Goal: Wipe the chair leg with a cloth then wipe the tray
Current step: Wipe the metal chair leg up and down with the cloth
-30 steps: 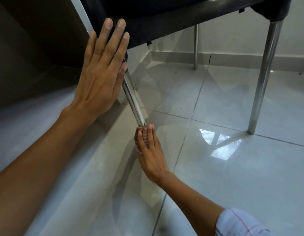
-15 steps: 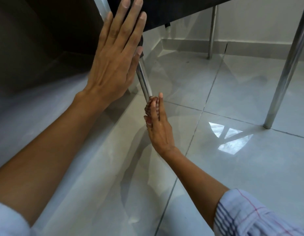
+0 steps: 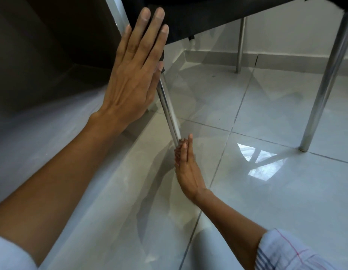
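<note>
Wiping of the chair leg [image 3: 168, 110], lower end. The leg is a polished metal tube slanting from the black seat [image 3: 208, 18] down to the tiled floor [image 3: 266, 191]; two more legs stand well apart, to the right and at the rear. The left hand [image 3: 136, 73] lies flat and open, fingers straight, against the seat edge and the top of the leg, steadying the chair. The right hand [image 3: 185, 164] is wrapped narrowly round the foot of the leg; something ridged and brownish shows between its fingers [image 3: 189, 145] and the tube, probably the cloth [image 3: 178, 148], though it is too small to tell for certain. The tray is not in view.

To do this step well, in judgement: keep the cloth closed right round the tube so that every side is cleaned in one pass, and stroke along the full length from foot to seat. Hold the left palm firm, since a pull on the slanted leg could slide the chair on the glossy tiles. Finish at the foot, where dirt is likely to gather.
</note>
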